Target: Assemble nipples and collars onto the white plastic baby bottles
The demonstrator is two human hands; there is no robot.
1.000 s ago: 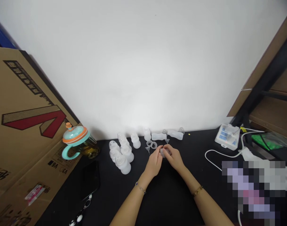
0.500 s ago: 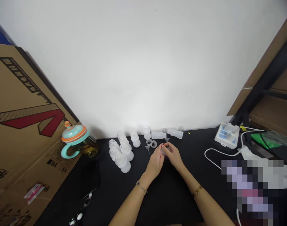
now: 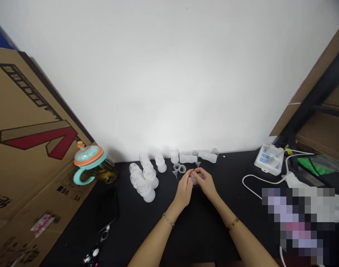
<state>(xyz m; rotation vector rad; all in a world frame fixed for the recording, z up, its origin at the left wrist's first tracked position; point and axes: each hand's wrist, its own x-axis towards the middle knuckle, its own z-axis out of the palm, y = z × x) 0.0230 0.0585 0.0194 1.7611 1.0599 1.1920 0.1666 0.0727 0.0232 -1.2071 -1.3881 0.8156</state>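
Observation:
My left hand (image 3: 185, 186) and my right hand (image 3: 206, 184) come together over the black table, fingers closed round a small translucent round piece (image 3: 196, 178). Its exact kind is partly hidden by my fingers. Just beyond lie clear rings (image 3: 182, 169) and small translucent funnel-shaped teats (image 3: 175, 173). Two frosted bottle bodies lie on their sides: one bottle body (image 3: 188, 159) and another to its right (image 3: 207, 157). Clear domed caps (image 3: 214, 151) rest behind them. Left of my hands stand several white baby bottles (image 3: 148, 193) in a cluster, some with clear caps.
A lidded jug (image 3: 88, 159) with a teal handle and a black phone (image 3: 107, 207) are at the left, beside a large cardboard box (image 3: 25, 111). On the right lie a white plastic case (image 3: 269, 159), a white cable (image 3: 253, 178) and a pale cloth. A white wall rises behind.
The view has shifted slightly. My hands stay together on the translucent piece, with a little more of it showing between the fingers.

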